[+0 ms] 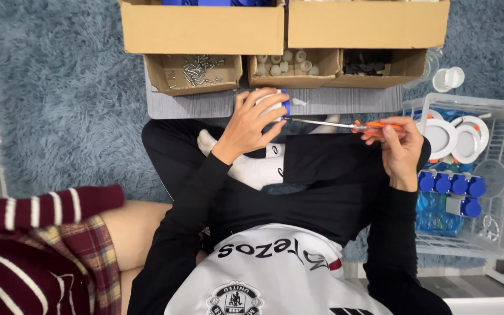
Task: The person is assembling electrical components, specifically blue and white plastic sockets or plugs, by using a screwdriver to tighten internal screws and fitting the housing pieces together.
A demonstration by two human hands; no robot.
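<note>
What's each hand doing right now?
Left hand: closed around a white and blue part.
Right hand: closed on an orange-handled screwdriver.

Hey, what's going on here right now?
A person sitting cross-legged on a blue rug holds a small white and blue part in the left hand. The right hand grips an orange-handled screwdriver, its tip at the part. Cardboard boxes stand ahead, one with screws. A white basket sits alongside.
</note>
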